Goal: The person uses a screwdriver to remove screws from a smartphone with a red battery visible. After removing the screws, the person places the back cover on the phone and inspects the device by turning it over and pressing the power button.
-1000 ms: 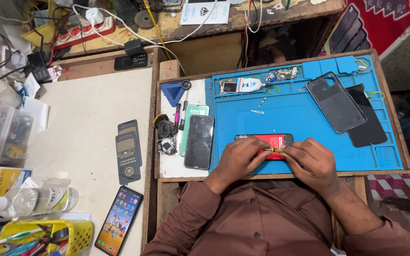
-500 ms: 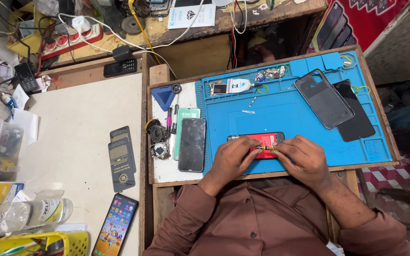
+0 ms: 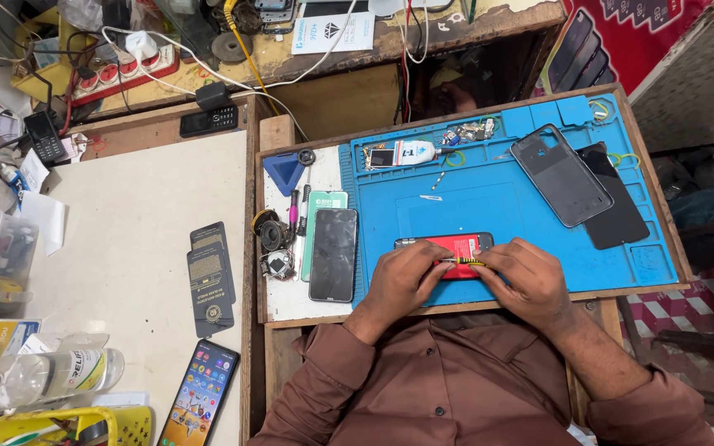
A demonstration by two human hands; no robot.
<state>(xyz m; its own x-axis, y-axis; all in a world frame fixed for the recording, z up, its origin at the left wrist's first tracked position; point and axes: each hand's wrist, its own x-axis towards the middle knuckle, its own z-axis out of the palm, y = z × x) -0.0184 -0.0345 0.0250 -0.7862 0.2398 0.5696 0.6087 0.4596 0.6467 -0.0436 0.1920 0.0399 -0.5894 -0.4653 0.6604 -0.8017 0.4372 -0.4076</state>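
**Two hands, one opened phone**

Left hand (image 3: 402, 277) and right hand (image 3: 526, 277) press on one red-backed phone (image 3: 456, 246) at the blue mat's (image 3: 489, 198) 6 o'clock edge, fingers pinching a yellow-handled tool (image 3: 463, 262). Two dark back covers (image 3: 562, 175) lie at 2 o'clock.

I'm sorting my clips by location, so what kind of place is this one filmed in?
Most likely a phone repair bench. Both hands, left hand and right hand, work on an opened red phone on a blue repair mat, with a detached back cover and spare phones beside.
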